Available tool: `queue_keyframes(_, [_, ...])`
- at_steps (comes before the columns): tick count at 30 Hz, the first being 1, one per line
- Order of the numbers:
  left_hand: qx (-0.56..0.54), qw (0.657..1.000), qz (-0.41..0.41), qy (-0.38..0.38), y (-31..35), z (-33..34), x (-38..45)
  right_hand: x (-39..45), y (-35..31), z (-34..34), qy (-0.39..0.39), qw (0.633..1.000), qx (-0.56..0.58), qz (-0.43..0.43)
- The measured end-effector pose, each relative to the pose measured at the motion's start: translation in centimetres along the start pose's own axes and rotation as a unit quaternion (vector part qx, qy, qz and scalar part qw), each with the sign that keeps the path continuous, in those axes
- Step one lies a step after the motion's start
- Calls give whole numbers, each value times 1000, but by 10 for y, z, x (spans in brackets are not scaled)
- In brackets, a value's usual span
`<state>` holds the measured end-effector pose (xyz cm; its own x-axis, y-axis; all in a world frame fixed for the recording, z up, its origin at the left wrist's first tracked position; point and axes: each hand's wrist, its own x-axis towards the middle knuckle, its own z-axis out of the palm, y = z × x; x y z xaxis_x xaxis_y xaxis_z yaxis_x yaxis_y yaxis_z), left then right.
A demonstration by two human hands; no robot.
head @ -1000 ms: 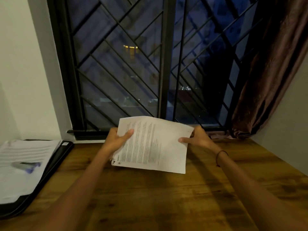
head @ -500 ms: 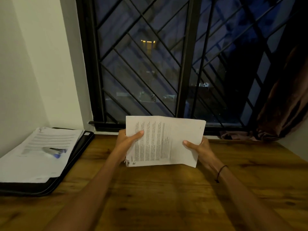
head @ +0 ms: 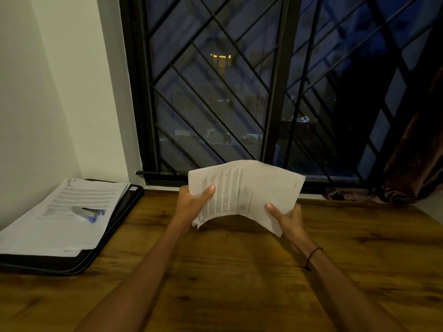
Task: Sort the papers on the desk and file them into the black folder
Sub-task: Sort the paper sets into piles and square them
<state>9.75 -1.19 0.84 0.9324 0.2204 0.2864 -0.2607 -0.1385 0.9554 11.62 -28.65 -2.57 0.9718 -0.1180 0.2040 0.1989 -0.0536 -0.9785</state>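
A stack of printed white papers [head: 242, 192] is held up above the wooden desk [head: 239, 271], bowed upward in the middle. My left hand [head: 191, 203] grips its left edge, thumb on the front. My right hand [head: 285, 216] grips the lower right corner, thumb on top. The black folder [head: 117, 216] lies open at the desk's left, against the wall. A pile of printed sheets [head: 67, 212] rests inside it, with a grey and blue stapler [head: 90, 212] on top.
A barred window [head: 239, 92] runs along the desk's far edge. A brown curtain [head: 412, 164] hangs at the right, its hem resting on the desk's back right corner. A white wall [head: 36, 104] closes the left side.
The view has swung left, so the folder shows more fully. The papers have gone from flat to bowed upward as my hands came closer together, and my right hand dropped lower.
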Motion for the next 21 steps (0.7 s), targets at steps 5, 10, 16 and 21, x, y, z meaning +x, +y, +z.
queue_keyframes(5, [10,1000,-11,-12,-17,15,-11,-7,12,19,-40,998,-52,-8])
queue_keyframes(10, [0,999,-35,-11,-26,14,-14,-11,12,24,-32,998,-58,-6])
queue_keyframes(16, [-16,1000,-15,12,-27,11,-11,-9,15,23,0,999,-49,19])
queue_keyframes(21, [-17,999,-6,41,-24,-10,-6,-2,7,17,-29,998,-27,44])
